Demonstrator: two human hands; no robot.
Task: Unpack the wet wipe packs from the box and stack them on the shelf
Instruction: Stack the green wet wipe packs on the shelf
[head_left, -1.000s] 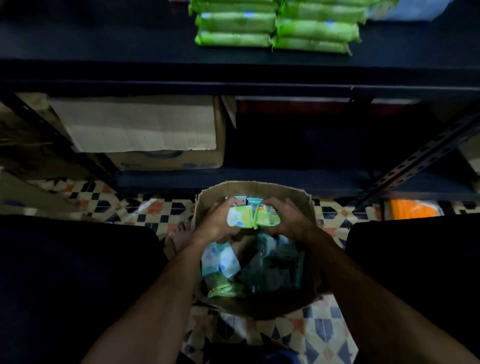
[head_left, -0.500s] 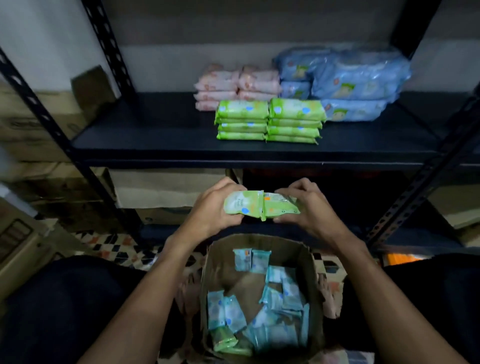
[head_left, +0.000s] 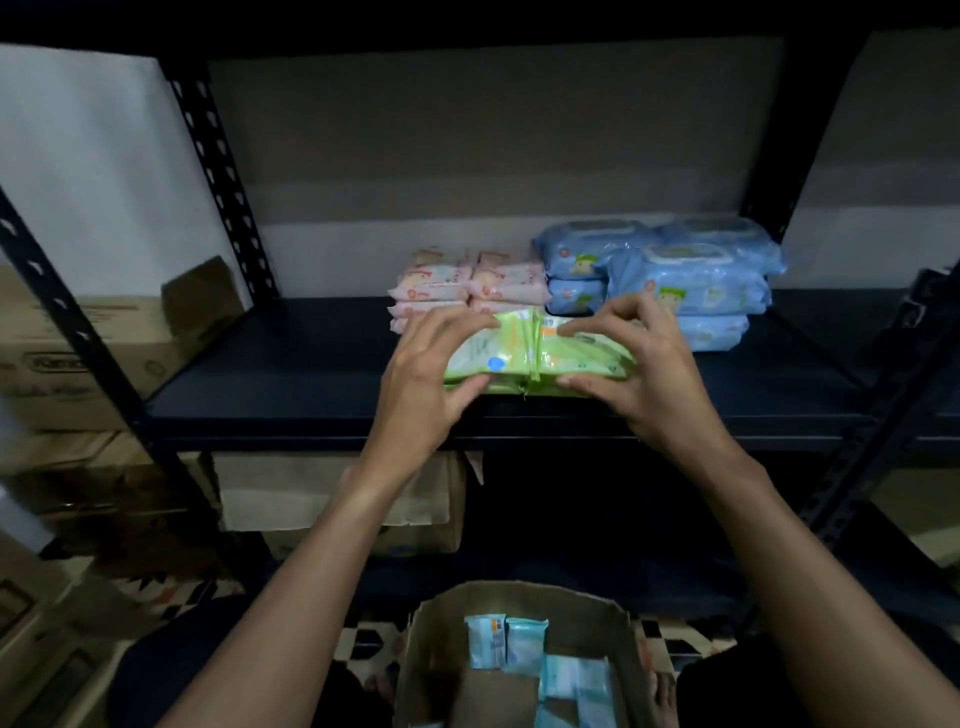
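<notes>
Both hands are up at the dark shelf (head_left: 291, 364), each gripping one of two green packs (head_left: 524, 353) that sit side by side, their inner edges touching. The left hand (head_left: 426, 374) holds the left pack, fingers spread over its top and thumb pressed under its front edge. The right hand (head_left: 639, 374) clasps the right pack the same way, fingers curled over the top and thumb along the front. Under these two packs more green packs lie on the shelf near its front edge; how many is hard to tell, since the hands cover most of the pile.

Just behind the green pile stands a stack of pink packs (head_left: 467, 283), two columns side by side. To their right, touching them, are larger blue packs (head_left: 675, 280) piled in several layers, reaching toward the right upright of the rack.

Below, at the bottom of the view, the open cardboard box (head_left: 436, 649) stands on a patterned tile floor (head_left: 363, 644) between the person's knees. Pale blue packs (head_left: 506, 642) lie inside it, some upright against the far wall and some loose lower down. On the lower shelf, left of centre, sits another cardboard carton (head_left: 332, 499), and further cartons (head_left: 67, 364) are stacked outside the rack on the left.
</notes>
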